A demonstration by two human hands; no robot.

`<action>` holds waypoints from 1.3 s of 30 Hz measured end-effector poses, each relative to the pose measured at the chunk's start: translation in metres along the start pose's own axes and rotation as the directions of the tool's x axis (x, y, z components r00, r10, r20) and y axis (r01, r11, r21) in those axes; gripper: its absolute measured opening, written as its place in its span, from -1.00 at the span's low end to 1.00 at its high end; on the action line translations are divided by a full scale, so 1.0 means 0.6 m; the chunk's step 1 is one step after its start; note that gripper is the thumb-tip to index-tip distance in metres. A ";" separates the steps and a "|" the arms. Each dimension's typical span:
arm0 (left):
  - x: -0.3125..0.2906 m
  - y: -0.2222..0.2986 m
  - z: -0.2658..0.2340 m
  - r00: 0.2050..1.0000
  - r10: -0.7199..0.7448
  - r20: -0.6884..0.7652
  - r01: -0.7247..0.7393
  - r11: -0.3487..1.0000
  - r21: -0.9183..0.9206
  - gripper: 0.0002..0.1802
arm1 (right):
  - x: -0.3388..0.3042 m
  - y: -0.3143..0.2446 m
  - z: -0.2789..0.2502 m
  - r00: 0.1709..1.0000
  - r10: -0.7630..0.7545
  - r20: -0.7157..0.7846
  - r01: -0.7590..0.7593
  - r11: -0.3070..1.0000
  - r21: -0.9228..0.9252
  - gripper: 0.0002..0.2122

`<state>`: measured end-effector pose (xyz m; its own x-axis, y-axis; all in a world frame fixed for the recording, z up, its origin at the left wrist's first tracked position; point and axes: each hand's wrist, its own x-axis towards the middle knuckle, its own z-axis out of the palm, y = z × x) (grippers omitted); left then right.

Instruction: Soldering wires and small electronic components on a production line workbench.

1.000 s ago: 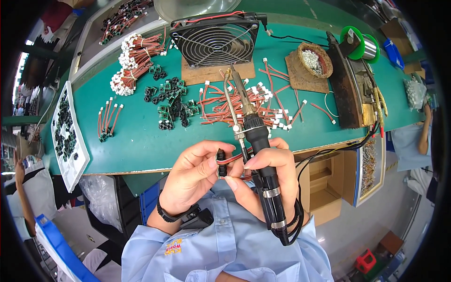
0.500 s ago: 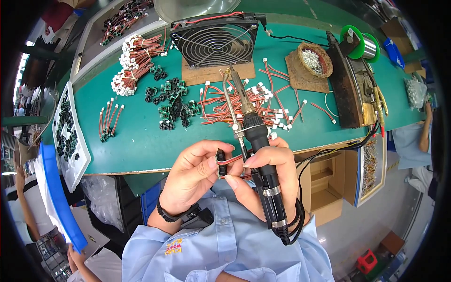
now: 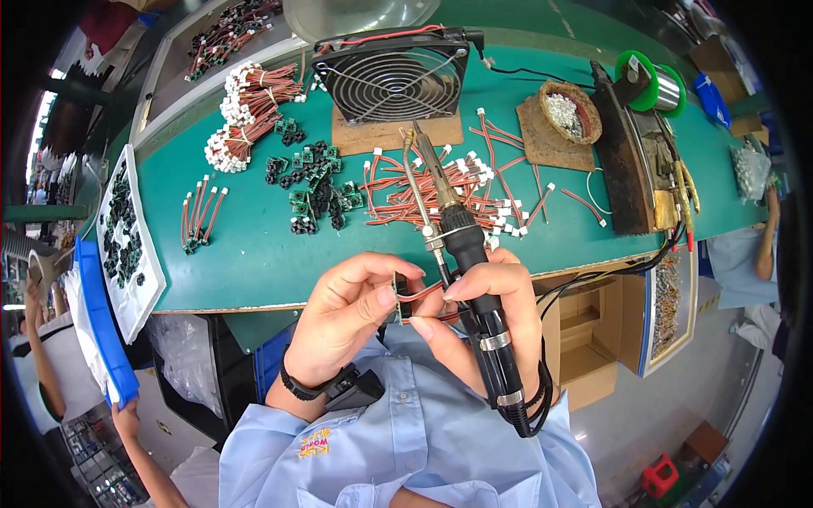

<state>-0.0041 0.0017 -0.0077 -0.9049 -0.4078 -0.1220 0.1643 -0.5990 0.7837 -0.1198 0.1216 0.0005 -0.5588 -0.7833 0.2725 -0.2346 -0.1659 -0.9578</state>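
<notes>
Green covers the bench point(image 3: 262, 262), where a black fan point(image 3: 396, 83) stands behind heaped red wires point(image 3: 415, 190). A white tray point(image 3: 141, 311) lies at the left edge, a spool point(image 3: 669, 89) stands far right, and a carton point(image 3: 584, 372) shows below the bench. The left hand point(image 3: 339, 313) pinches a small board point(image 3: 401, 296) between thumb and fingers, just left of the right hand point(image 3: 500, 305), which is wrapped around an iron point(image 3: 466, 241). A red lead point(image 3: 421, 295) spans both hands.
</notes>
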 end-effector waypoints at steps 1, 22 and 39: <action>-0.004 -0.002 -0.004 1.000 -0.028 0.006 0.027 0.998 0.057 -0.74 | 0.000 0.002 -0.008 0.995 -0.013 0.104 0.016 1.000 -0.025 -0.61; -0.012 -0.008 -0.005 0.977 0.047 0.207 -0.054 0.998 0.030 -0.81 | -0.018 -0.028 0.003 0.991 0.010 -0.137 -0.033 0.986 -0.163 -0.64; -0.001 -0.003 -0.035 0.960 0.260 -0.103 -0.237 0.952 0.195 -0.87 | -0.038 -0.029 -0.006 0.919 -0.162 -0.360 0.035 0.941 -0.335 -0.58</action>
<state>0.0044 -0.0111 -0.0219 -0.7854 -0.6185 0.0240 0.2942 -0.3388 0.8937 -0.1058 0.1447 0.0115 -0.7616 -0.4771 0.4385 -0.5072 0.0175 -0.8617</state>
